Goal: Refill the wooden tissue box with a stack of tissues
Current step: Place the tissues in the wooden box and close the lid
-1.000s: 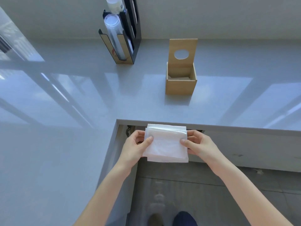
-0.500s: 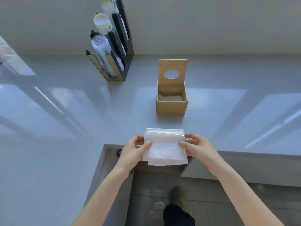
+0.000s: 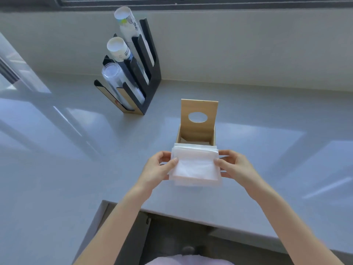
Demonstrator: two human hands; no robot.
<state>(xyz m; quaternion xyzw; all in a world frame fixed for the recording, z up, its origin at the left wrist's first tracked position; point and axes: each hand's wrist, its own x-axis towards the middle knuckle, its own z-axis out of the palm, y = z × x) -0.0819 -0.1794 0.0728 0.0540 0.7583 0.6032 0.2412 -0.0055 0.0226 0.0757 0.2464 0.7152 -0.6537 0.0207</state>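
A white stack of tissues [image 3: 195, 166] is held flat between both hands, just in front of and slightly over the wooden tissue box [image 3: 196, 131]. My left hand [image 3: 157, 170] grips the stack's left edge, thumb on top. My right hand [image 3: 236, 167] grips its right edge the same way. The box stands on the grey counter with its lid [image 3: 198, 114] swung upright at the back; the lid has an oval hole. The stack hides the box's front wall, and the part of the inside that shows looks empty.
A black and wood cup holder [image 3: 133, 88] with tubes of stacked cups leans at the back left near the wall. The glossy grey counter [image 3: 76, 150] wraps around an L-shaped inner corner [image 3: 107, 202] close to my body. A window sill runs along the top.
Both hands have carried the tissue stack forward from the counter's inner edge to the front of the box. The view has moved closer to the counter.
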